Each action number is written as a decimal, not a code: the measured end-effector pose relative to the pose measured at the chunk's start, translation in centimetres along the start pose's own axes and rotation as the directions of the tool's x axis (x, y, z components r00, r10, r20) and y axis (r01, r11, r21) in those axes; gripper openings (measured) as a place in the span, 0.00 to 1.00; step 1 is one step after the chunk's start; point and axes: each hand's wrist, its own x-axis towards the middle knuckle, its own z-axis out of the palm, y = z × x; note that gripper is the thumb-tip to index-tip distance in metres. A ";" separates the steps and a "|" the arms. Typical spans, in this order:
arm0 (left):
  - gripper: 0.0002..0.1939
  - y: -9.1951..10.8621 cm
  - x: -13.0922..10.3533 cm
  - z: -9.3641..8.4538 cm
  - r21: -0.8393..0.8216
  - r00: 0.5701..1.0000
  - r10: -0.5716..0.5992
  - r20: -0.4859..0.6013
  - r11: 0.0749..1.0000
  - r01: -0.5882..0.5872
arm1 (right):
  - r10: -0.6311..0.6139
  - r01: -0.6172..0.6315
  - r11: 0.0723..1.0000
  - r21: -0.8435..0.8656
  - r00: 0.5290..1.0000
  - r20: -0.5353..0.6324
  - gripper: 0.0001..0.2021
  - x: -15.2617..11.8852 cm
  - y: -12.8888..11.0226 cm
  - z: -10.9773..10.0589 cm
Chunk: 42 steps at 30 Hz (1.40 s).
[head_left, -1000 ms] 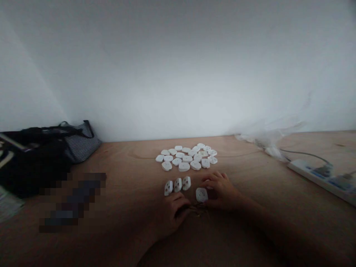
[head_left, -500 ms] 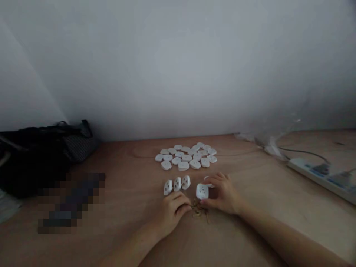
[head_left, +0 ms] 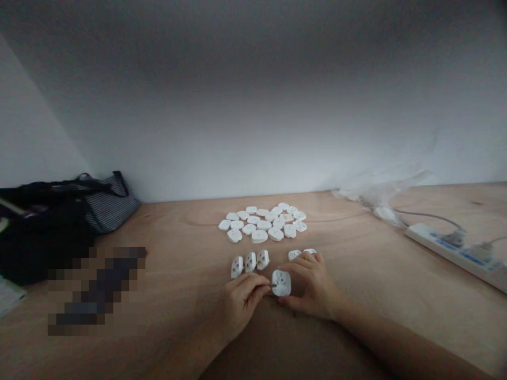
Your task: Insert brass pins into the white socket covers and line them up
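My right hand (head_left: 317,289) grips a white plastic socket housing (head_left: 282,289) by its right side, tilted so that its face with small holes shows. From the left, my left hand (head_left: 242,300) pinches a thin brass-coloured metal strip (head_left: 273,285) whose end meets the housing's left edge; whether it is inside a slot I cannot tell. Three similar housings (head_left: 250,262) stand in a row just beyond my left hand. Behind my right fingers, two more white pieces (head_left: 294,255) are partly hidden. Any loose metal strips below are mostly covered by my hands.
Many white housings (head_left: 259,236) lie grouped on the wooden table (head_left: 178,243) near the wall. At right are a power strip (head_left: 455,250) with plugs and a clear plastic bag (head_left: 380,200). A dark bag (head_left: 51,227) and a blurred-out dark object (head_left: 106,290) are at left.
The right hand has brought the housing slightly left and towards me. My left hand has come up from the loose metal strips to the housing's left edge with one strip in its fingers.
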 end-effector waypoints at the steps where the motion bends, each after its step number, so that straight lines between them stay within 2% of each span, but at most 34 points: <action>1: 0.06 0.1 0.0 0.0 0.005 1.000 0.001 -0.002 1.000 -0.001 | -0.009 0.009 1.000 -0.006 1.000 0.001 0.22 0.0 -0.1 0.0; 14: 0.06 1.0 0.4 0.1 0.046 0.998 -0.057 0.039 0.997 0.056 | -0.054 0.053 0.997 -0.049 0.998 -0.034 0.20 -0.1 -0.5 0.2; 21: 0.04 0.8 0.4 0.3 -0.022 0.997 -0.069 -0.025 0.997 0.068 | -0.090 0.088 0.995 -0.035 0.994 -0.054 0.20 -0.1 -0.8 0.2; 24: 0.11 0.4 0.3 0.5 -0.032 0.993 -0.094 -0.068 0.995 0.092 | -0.113 0.112 0.993 -0.027 0.992 -0.055 0.20 -0.2 -0.7 0.2; 26: 0.12 0.2 0.3 0.6 -0.038 0.992 -0.123 -0.043 0.992 0.121 | -0.148 0.146 0.989 -0.032 0.987 -0.056 0.20 -0.2 -0.7 0.2; 29: 0.10 0.3 0.3 0.6 -0.056 0.987 -0.155 0.031 0.986 0.156 | -0.210 0.209 0.977 -0.033 0.975 -0.072 0.20 -0.2 -0.7 0.3; 32: 0.07 0.5 0.4 0.3 -0.066 0.984 -0.168 0.059 0.983 0.172 | -0.245 0.244 0.969 -0.019 0.964 -0.100 0.20 -0.1 -0.4 0.2; 36: 0.08 0.4 0.4 -0.4 0.002 0.985 -0.157 0.068 0.988 0.157 | -0.197 0.197 0.980 -0.014 0.978 -0.068 0.22 0.1 0.2 -0.4; 42: 0.07 -0.5 -0.1 -0.8 0.095 0.960 -0.127 0.251 0.990 0.106 | -0.143 0.144 0.990 0.004 0.988 -0.055 0.22 0.1 1.3 -0.5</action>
